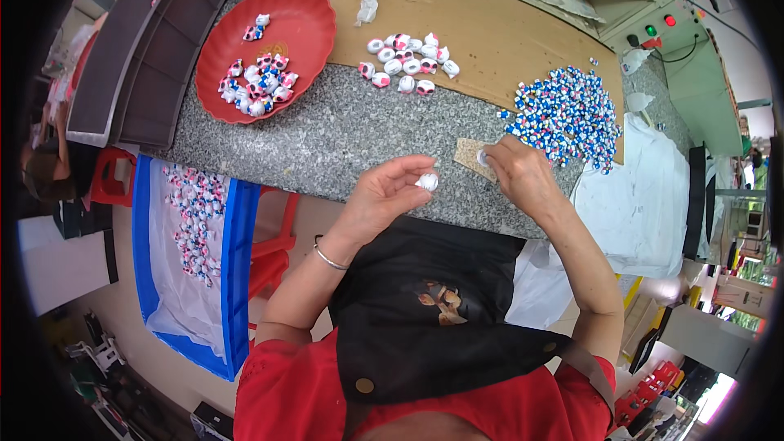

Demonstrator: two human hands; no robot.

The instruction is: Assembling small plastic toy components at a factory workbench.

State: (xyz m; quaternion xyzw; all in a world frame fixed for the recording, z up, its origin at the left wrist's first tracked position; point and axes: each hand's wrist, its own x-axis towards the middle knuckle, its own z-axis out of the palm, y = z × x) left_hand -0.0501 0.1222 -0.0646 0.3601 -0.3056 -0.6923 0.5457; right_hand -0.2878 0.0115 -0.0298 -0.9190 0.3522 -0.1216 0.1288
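Between the fingertips and thumb of my left hand (387,193) is a small rounded white figurine piece (427,181), held just above the front edge of the granite worktop (327,147). To its right, my right hand (523,173) is closed in a pinch at a small tan speckled pad (468,152). Something small and whitish shows at those fingertips; its kind is not clear. Beyond my hands lies a loose group of white figurine heads with pink and dark marks (406,61). Next to my right hand spreads a large heap of tiny blue-and-white figurine parts (563,114).
A red scalloped plate (314,28) holds finished-looking white, pink and blue figurines. Cardboard (482,8) covers the back of the worktop. At the left stand a grey divided rack (151,49) and a blue crate (237,278) with more figurines. A green machine housing (694,82) borders the right.
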